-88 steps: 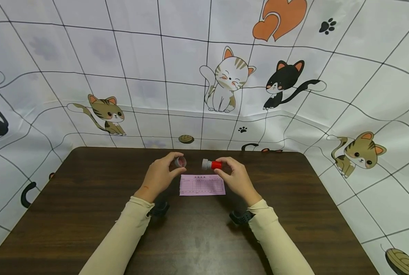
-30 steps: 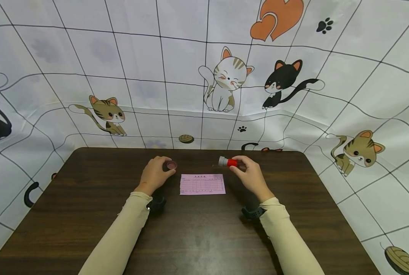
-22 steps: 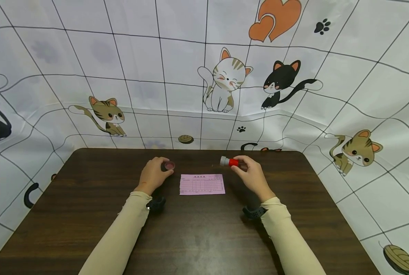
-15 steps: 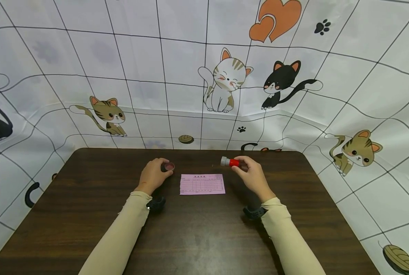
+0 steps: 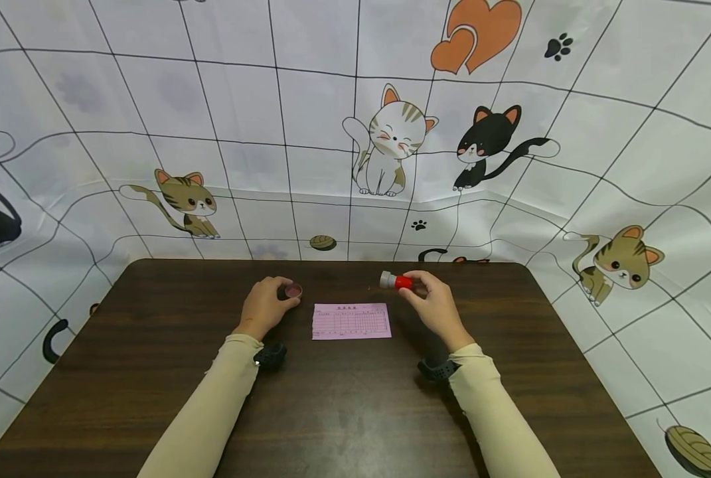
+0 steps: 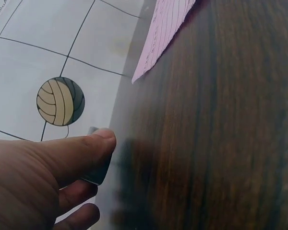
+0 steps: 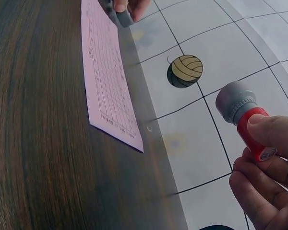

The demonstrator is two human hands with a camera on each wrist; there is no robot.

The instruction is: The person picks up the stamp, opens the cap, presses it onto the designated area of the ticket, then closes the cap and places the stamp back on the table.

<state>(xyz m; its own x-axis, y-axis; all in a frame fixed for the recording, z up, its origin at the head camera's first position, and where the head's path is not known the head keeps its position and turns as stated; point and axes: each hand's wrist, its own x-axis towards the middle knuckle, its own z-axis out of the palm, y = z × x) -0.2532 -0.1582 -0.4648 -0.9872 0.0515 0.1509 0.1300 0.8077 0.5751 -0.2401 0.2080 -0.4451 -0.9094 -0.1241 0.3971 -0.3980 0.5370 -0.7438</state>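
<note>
My left hand (image 5: 263,309) pinches a small round grey cap (image 5: 293,291) between thumb and fingers, its hollow reddish side showing in the head view. The left wrist view shows my thumb over the cap (image 6: 101,171), low at the table's far edge. My right hand (image 5: 437,309) grips the red handle of a round stamp (image 5: 397,281), held on its side with the wide grey end pointing left. In the right wrist view the stamp (image 7: 252,134) is pinched by thumb and fingers. A pink printed form (image 5: 352,322) lies flat between the hands, nearer to me than cap and stamp.
The dark wooden table (image 5: 343,411) ends just beyond both hands. Behind it hangs a white cloth (image 5: 313,166) printed with grid lines, cats and yarn balls. Dark bands (image 5: 437,370) circle both wrists.
Since the oldest frame my hands have moved apart: the left with the cap leftward and lower, the right with the stamp rightward. In the last half second the stamp has shifted slightly left.
</note>
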